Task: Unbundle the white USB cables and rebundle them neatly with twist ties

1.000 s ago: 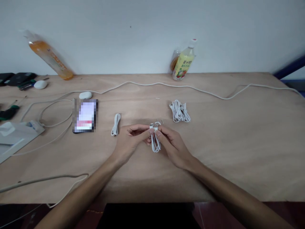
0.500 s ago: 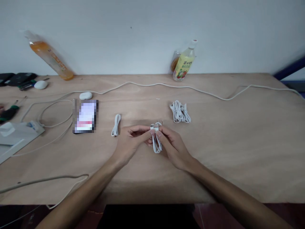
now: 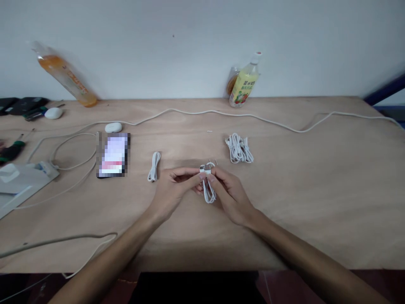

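Note:
Above the middle of the table, a white USB cable folded into loops is pinched between my two hands. My left hand grips it from the left, thumb on top near a metal plug end. From the right, my right hand closes on it too, its thumb beside the other plug. The looped part hangs down below my thumbs; my fingertips partly hide the plugs. A single bundled white cable lies left of my left hand. Beyond my right hand rests a pile of bundled white cables.
A phone and a white earbud case lie on the left. Two drink bottles, one orange and one yellow, stand by the wall. A long white cord crosses the table's back. A screwdriver lies far left.
Both hands stay in nearly the same place. The cable's hanging loop has shifted very slightly to the right.

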`<state>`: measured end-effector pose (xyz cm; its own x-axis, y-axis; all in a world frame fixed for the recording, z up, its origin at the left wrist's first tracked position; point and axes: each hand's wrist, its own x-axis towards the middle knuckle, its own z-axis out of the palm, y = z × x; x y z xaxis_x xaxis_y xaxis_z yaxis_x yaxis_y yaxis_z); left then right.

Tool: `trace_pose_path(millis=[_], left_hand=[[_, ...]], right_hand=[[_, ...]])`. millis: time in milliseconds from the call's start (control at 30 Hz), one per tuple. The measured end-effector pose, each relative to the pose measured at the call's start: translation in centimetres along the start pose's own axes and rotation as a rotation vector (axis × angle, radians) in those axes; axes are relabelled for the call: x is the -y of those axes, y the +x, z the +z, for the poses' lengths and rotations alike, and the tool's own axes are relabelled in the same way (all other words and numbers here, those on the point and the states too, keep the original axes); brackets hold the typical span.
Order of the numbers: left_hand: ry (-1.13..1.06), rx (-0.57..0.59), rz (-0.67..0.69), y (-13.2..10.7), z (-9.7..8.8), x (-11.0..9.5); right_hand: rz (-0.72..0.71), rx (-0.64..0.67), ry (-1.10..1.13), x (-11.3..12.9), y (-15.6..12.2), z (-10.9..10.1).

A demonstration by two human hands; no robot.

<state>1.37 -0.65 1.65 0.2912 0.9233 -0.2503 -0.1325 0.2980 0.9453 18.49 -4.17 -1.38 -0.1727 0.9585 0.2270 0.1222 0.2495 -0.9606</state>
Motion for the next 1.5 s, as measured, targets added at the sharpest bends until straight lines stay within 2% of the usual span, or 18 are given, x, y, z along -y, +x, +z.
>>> trace_pose_path(millis=[300, 1500], left_hand=[[0.001, 0.003, -0.024, 0.07, -0.25, 0.40], [0.026, 0.017, -0.038, -0.03, -0.38, 0.25]], right_hand=[[0.056, 0.022, 0.131, -0.07, -0.01, 0.20], [0.033, 0.001, 0.024, -0.01, 0.01, -0.06]])
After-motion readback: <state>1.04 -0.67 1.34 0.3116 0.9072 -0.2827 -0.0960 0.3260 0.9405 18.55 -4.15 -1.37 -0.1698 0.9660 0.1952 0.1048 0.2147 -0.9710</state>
